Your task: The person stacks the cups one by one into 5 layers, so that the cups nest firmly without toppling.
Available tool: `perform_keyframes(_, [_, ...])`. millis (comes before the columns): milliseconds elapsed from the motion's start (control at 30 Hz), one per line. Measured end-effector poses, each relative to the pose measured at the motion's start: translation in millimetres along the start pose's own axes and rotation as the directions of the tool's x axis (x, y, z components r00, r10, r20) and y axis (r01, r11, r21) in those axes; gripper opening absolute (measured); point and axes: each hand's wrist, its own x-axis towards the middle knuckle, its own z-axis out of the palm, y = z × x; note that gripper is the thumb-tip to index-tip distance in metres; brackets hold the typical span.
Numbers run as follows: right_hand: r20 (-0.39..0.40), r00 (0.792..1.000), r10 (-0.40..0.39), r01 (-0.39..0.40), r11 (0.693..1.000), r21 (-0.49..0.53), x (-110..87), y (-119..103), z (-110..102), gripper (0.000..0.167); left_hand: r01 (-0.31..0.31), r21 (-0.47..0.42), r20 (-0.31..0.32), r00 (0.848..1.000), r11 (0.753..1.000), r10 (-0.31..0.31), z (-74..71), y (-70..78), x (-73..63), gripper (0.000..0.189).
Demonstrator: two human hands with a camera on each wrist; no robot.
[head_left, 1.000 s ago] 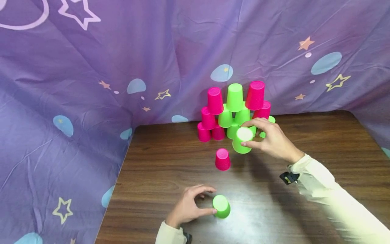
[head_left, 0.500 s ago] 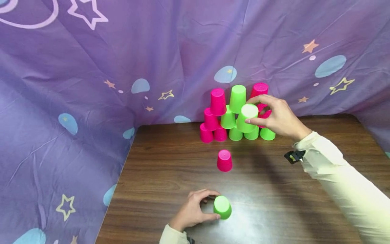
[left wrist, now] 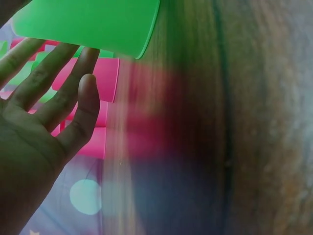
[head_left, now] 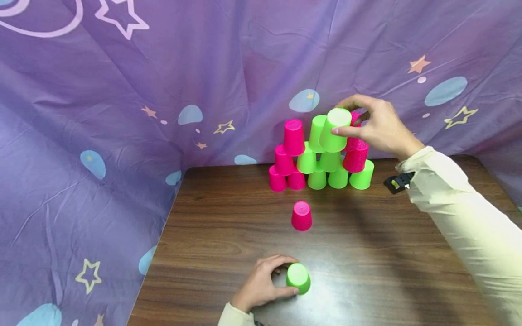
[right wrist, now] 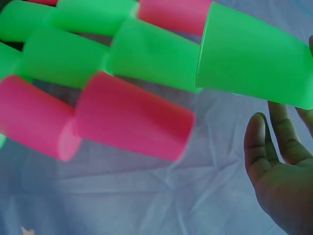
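Observation:
My right hand (head_left: 379,124) pinches an upside-down green plastic cup (head_left: 336,131) between thumb and fingers, raised level with the top row of a cup pyramid. In the head view this cup overlaps the pyramid's green top cup (head_left: 316,136) and part of a pink top cup (head_left: 355,118). Another pink cup (head_left: 294,138) ends that row on the left. Lower down, my left hand (head_left: 263,283) holds a second upturned green cup (head_left: 298,278) standing on the table, thumb at its near side, index finger at its far side. Its little finger (left wrist: 88,98) is away from the cup.
Two rows of upturned pink and green cups (head_left: 360,175) support the top row, close to the purple curtain (head_left: 236,90). One lone pink cup (head_left: 302,216) stands on the wooden table (head_left: 220,226) between the pyramid and my left hand.
My right hand has lifted its green cup from in front of the lower rows up to the top row. The left hand has stayed at its cup, its fingers now closer around it.

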Motion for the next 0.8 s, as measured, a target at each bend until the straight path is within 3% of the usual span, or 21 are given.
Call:
perform_keyframes(333, [-0.001, 0.997, 0.081, -0.081, 0.996, -0.036, 34.7, 2.4, -13.0, 0.050, -0.019, -0.027, -0.027, 0.999, 0.999, 0.018, 3.1, -2.1, -3.1, 0.054])
perform_keyframes(633, [-0.005, 0.978, 0.211, -0.211, 0.976, -0.050, 46.9, 8.4, -18.5, 0.061, 0.002, -0.020, -0.008, 1.000, 1.000, -0.002, 1.4, -1.1, -2.4, 0.053])
perform_keyframes(800, [-0.038, 0.969, 0.243, -0.244, 0.969, -0.042, 50.9, 7.8, -19.2, 0.062, 0.019, -0.024, -0.011, 1.000, 1.000, -0.019, 0.6, 1.4, -2.6, 0.053])
